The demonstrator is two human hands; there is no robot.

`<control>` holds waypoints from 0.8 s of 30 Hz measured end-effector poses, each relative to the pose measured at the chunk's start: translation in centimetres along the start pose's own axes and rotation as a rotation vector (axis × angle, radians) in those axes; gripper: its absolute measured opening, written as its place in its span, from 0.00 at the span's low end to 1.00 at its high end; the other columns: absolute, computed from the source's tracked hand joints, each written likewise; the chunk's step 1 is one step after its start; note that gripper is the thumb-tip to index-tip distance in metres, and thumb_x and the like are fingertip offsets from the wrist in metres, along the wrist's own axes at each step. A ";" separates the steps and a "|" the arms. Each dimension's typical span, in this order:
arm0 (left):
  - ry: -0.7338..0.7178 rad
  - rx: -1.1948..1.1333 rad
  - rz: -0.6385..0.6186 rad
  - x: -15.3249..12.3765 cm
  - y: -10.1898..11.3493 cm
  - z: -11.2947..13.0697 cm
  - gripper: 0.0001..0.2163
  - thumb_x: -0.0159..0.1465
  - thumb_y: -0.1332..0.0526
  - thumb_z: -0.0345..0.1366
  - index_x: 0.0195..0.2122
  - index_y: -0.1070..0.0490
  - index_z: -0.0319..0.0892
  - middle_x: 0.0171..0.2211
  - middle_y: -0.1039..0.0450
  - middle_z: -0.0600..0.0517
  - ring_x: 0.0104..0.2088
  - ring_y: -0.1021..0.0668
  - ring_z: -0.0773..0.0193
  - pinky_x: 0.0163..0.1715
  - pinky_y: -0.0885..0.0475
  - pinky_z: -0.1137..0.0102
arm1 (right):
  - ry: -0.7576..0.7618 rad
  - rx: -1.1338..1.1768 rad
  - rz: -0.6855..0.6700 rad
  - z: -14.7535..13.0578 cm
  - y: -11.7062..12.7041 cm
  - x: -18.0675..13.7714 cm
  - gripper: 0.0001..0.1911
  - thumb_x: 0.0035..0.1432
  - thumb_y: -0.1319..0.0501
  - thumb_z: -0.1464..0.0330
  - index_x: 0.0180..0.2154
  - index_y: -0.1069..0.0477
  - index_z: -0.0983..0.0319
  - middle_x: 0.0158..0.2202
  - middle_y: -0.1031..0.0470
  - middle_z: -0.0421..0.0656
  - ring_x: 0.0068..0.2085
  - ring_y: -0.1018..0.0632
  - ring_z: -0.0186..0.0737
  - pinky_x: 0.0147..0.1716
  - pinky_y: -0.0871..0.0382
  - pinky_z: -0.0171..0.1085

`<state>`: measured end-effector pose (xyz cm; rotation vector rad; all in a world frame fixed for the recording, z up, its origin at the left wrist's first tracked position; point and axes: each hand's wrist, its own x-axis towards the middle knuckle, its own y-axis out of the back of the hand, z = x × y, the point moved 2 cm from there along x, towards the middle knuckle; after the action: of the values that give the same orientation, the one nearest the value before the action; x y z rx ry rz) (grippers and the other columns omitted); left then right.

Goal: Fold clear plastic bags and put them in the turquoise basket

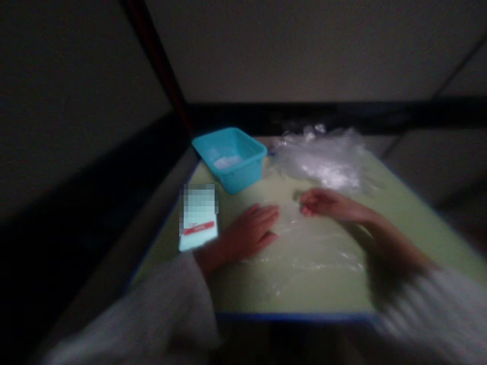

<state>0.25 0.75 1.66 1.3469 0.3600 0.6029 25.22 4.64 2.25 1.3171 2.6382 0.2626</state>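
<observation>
My left hand (251, 232) lies flat with its fingers stretched out on a clear plastic sheet or bag (312, 248) spread over the pale green table (411, 213). My right hand (323, 203) rests at the far edge of that plastic with its fingers curled together, as if pinching it; the picture is too blurred to show what lies between them. Both sleeves are light-coloured.
A turquoise plastic tub (232, 157) with something white inside stands at the back left. A heap of crumpled clear plastic (327, 157) lies at the back right. A light blue card or booklet with a red stripe (198, 230) sits left of my left hand. Dark walls surround the table.
</observation>
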 end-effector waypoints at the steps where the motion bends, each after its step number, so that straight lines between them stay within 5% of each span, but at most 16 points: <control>1: -0.003 0.003 0.004 0.0 0.0 0.0 0.22 0.68 0.49 0.40 0.60 0.42 0.35 0.63 0.44 0.41 0.64 0.41 0.56 0.63 0.49 0.57 | -0.028 -0.024 -0.029 -0.2 0.5 -0.3 0.11 0.56 0.39 0.65 0.41 0.33 0.62 0.36 0.23 0.45 0.37 0.22 0.40 0.37 0.28 0.41; 12: -0.023 0.004 0.027 0.0 0.0 -0.2 0.21 0.68 0.50 0.40 0.60 0.42 0.36 0.62 0.41 0.41 0.63 0.39 0.57 0.62 0.45 0.57 | -0.267 -0.142 -0.091 -0.3 5.0 -4.6 0.15 0.53 0.36 0.58 0.37 0.29 0.62 0.33 0.22 0.45 0.33 0.21 0.41 0.34 0.27 0.40; 24: 0.122 -0.058 0.122 0.0 -0.1 -0.8 0.24 0.66 0.49 0.41 0.62 0.48 0.37 0.61 0.41 0.39 0.61 0.37 0.52 0.60 0.42 0.53 | -0.059 -0.283 0.127 -1.8 3.3 -3.2 0.12 0.56 0.39 0.60 0.36 0.32 0.62 0.33 0.24 0.45 0.33 0.23 0.41 0.33 0.29 0.42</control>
<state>-0.18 1.41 1.37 1.2861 0.3582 0.7942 29.23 3.94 5.05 1.3724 2.3645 0.5818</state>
